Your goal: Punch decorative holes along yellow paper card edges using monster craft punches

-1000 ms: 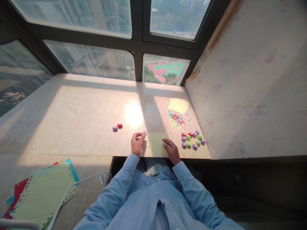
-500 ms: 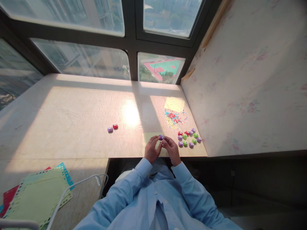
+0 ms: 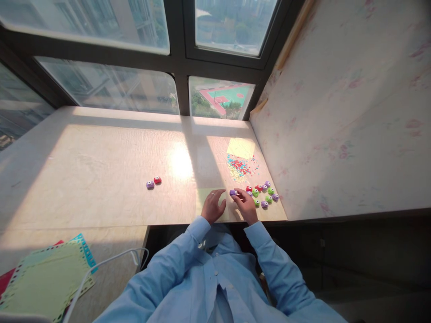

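Note:
Between the thumb and fingers of my right hand (image 3: 246, 207) is a small purple craft punch (image 3: 233, 193), held just left of the grouped punches. My left hand (image 3: 212, 207) is apart from it, fingers curved with a gap to the thumb, holding nothing. Under my left hand a pale yellow-green paper sheet (image 3: 201, 195) lies at the table's front edge, partly hidden by the hand. To the right sit several red, green and purple craft punches (image 3: 264, 204), some of them covered by my right hand.
A purple punch (image 3: 150, 185) and a red punch (image 3: 157, 180) stand together on the left. Paper confetti (image 3: 239, 168) lies scattered below a yellow sheet (image 3: 241, 148). Hole-edged coloured sheets (image 3: 47, 273) and a white curved rod (image 3: 101, 264) are at lower left. A wall (image 3: 323, 134) borders the right.
My hands have parted. My right hand has carried the purple punch rightward, toward the group, while my left hand has let go of it. The view has shifted slightly.

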Tool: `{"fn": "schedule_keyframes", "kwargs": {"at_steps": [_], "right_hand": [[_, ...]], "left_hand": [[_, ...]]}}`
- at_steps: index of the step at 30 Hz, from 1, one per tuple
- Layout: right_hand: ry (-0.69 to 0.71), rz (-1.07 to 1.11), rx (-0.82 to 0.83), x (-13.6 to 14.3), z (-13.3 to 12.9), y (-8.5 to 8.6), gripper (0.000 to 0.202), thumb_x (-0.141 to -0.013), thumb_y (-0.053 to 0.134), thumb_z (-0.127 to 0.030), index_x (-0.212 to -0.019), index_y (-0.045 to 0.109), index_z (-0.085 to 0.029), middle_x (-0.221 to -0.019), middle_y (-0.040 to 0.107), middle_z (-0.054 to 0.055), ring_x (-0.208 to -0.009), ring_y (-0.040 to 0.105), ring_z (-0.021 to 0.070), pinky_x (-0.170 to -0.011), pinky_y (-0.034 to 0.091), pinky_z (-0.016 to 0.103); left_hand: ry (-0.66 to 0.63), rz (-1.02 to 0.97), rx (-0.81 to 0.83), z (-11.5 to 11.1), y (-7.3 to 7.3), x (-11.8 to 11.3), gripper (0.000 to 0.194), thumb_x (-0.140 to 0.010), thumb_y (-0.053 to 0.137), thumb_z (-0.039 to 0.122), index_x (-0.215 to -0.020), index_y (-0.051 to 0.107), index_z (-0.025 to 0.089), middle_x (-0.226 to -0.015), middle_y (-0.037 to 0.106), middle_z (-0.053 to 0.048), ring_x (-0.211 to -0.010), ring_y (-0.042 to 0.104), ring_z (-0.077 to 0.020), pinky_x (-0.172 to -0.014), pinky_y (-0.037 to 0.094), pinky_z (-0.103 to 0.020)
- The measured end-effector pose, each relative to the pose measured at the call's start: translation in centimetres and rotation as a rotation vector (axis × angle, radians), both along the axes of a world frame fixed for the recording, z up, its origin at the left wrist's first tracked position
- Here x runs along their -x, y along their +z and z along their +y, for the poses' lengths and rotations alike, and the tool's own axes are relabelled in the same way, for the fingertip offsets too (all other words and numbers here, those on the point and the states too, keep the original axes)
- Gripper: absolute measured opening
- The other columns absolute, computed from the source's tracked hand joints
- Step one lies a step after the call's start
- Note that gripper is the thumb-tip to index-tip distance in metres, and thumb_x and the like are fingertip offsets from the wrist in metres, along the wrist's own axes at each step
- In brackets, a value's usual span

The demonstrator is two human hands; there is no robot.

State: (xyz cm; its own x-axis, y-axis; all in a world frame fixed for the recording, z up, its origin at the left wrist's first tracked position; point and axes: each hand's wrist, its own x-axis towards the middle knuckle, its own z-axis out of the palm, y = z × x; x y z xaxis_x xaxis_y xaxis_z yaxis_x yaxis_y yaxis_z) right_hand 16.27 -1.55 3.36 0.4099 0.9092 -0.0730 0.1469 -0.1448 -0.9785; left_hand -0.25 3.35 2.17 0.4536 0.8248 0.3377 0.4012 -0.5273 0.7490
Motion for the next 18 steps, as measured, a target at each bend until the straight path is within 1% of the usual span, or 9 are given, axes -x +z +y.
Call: {"fn": "schedule_keyframes", "kwargs": {"at_steps": [2,6,9,11,13,18], "right_hand": [[0.068,-0.134,-0.007,-1.2,0.6,-0.1,0.044,-0.079,0.069,-0.045,-0.113,0.069,-0.017,-0.111,0.068,0.012,-0.094,0.068,0.0225,-0.081,0.058,0.037],[0.241,-0.429,-0.032,-3.2,2.0,-0.4,0.032,-0.083,0.061,-0.029,-0.112,0.070,-0.018,-0.113,0.067,0.010,-0.099,0.065,0.0208,-0.087,0.057,0.036],[0.366,-0.583,-0.025,-3.9,3.2,-0.9,0.030,-0.084,0.058,-0.020,-0.112,0.070,-0.019,-0.112,0.067,0.008,-0.105,0.063,0.0207,-0.092,0.054,0.035],[0.425,-0.662,-0.022,-4.0,3.9,-1.1,0.029,-0.084,0.058,-0.017,-0.110,0.070,-0.020,-0.111,0.068,0.008,-0.105,0.063,0.0208,-0.094,0.052,0.035],[0.462,-0.713,-0.028,-4.1,4.5,-1.4,0.027,-0.084,0.059,-0.016,-0.109,0.070,-0.021,-0.110,0.068,0.008,-0.105,0.063,0.0209,-0.095,0.051,0.035],[0.507,-0.732,-0.079,-4.5,5.6,-1.9,0.026,-0.086,0.059,-0.016,-0.110,0.069,-0.020,-0.111,0.068,0.007,-0.104,0.062,0.0201,-0.095,0.050,0.034]], "left_hand": [[0.027,0.126,-0.012,1.5,-0.4,0.0,0.036,-0.086,0.061,0.025,-0.121,0.058,0.016,-0.121,0.065,-0.014,-0.115,0.059,-0.0292,-0.099,0.049,-0.046],[0.040,0.359,-0.004,3.6,-0.7,-0.1,0.050,-0.082,0.071,0.040,-0.123,0.057,0.017,-0.132,0.058,-0.016,-0.120,0.054,-0.0328,-0.097,0.046,-0.046],[0.017,0.469,0.005,4.1,-0.9,-0.1,0.048,-0.079,0.074,0.047,-0.116,0.061,0.019,-0.125,0.060,-0.013,-0.115,0.054,-0.0320,-0.092,0.044,-0.045],[0.002,0.484,-0.005,4.2,-1.2,0.1,0.044,-0.078,0.074,0.048,-0.111,0.064,0.021,-0.118,0.062,-0.011,-0.111,0.054,-0.0308,-0.091,0.043,-0.044],[-0.009,0.460,-0.020,4.3,-1.6,0.3,0.043,-0.079,0.074,0.050,-0.111,0.066,0.022,-0.114,0.063,-0.010,-0.110,0.054,-0.0296,-0.091,0.042,-0.043],[-0.008,0.385,-0.042,4.5,-2.6,0.6,0.051,-0.077,0.074,0.053,-0.117,0.065,0.022,-0.114,0.064,-0.010,-0.110,0.054,-0.0293,-0.093,0.041,-0.043]]}}
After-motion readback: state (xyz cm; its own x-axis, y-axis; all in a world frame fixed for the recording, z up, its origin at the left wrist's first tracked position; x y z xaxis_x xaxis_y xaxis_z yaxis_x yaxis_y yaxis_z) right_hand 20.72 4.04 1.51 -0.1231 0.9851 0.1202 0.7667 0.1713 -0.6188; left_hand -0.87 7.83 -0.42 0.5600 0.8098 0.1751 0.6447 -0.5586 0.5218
